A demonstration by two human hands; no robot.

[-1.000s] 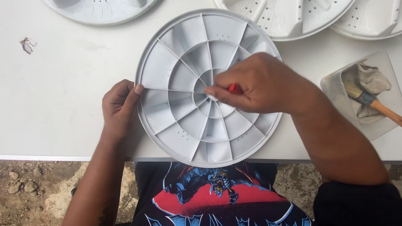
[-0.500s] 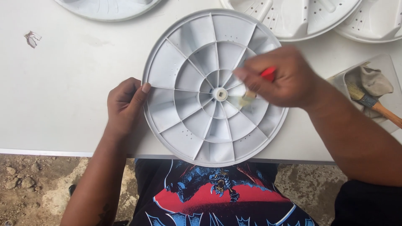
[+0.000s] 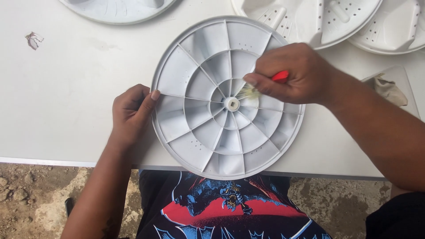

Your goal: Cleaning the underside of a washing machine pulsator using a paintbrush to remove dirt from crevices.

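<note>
A round white plastic disc (image 3: 195, 119) with radial ribs and ring walls lies underside up on the white table (image 3: 66, 97), overhanging the near edge. My left hand (image 3: 130, 113) grips the disc's left rim, thumb on top. My right hand (image 3: 290, 75) is closed on a small brush with a red handle (image 3: 280, 76); its pale bristles (image 3: 248, 92) touch the ribs just up and right of the centre hub (image 3: 231, 104).
Three more white discs lie along the far edge: one at top left (image 3: 117, 9), two at top right (image 3: 310, 22) (image 3: 398, 31). A shallow tray (image 3: 398, 75) with a cloth sits at the right. A small scrap (image 3: 33, 40) lies far left. Dirt ground below the table.
My right hand with the brush has moved from the hub out to the right and back toward the centre. The left hand has stayed on the rim.
</note>
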